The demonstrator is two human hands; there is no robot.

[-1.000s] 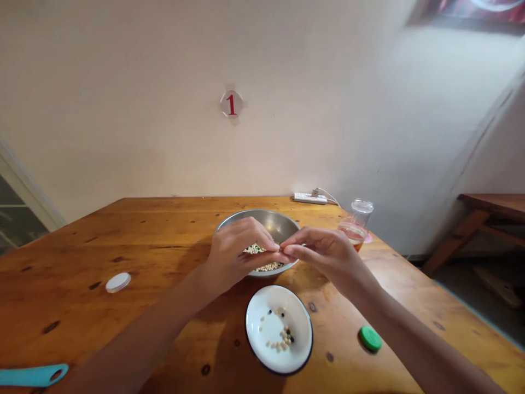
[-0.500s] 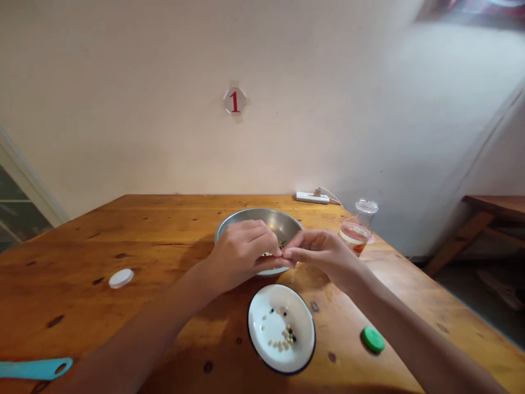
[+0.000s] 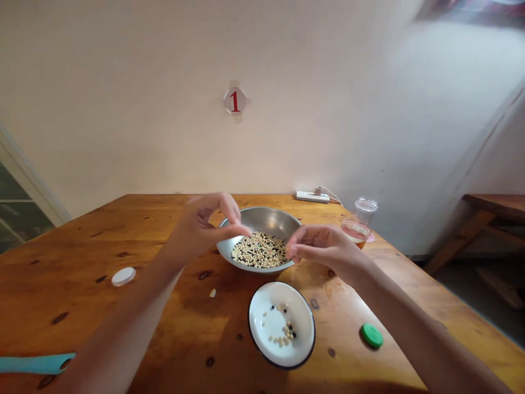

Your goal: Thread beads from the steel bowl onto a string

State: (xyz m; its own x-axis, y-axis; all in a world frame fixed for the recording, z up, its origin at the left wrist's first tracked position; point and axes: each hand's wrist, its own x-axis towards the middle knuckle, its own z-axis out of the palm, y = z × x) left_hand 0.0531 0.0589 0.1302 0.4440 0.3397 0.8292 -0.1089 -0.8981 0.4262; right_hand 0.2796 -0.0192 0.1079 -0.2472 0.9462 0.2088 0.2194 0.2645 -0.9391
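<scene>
Left hand (image 3: 200, 227) at left edge of stainless-steel bowl (image 3: 270, 220), thumb and forefinger drawn close; right hand (image 3: 322, 243) at right rim, fingertips drawn together. In both, blurred or hidden grip: contents cannot be determined. Inside bowl: pale and dark bean-like grains (image 3: 259, 250). In front of bowl: dark-rimmed white dish (image 3: 301, 312) with few grains. Work judged early: bulk in bowl. Front-left of bowl: pale scrap (image 3: 213, 293). Front-right: green cap (image 3: 372, 335).

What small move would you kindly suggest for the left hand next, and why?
Perhaps lower the left hand to the small, round cream and dark pieces in the round silver metal bowl: its thumb points toward them, and they lie exposed.
</scene>
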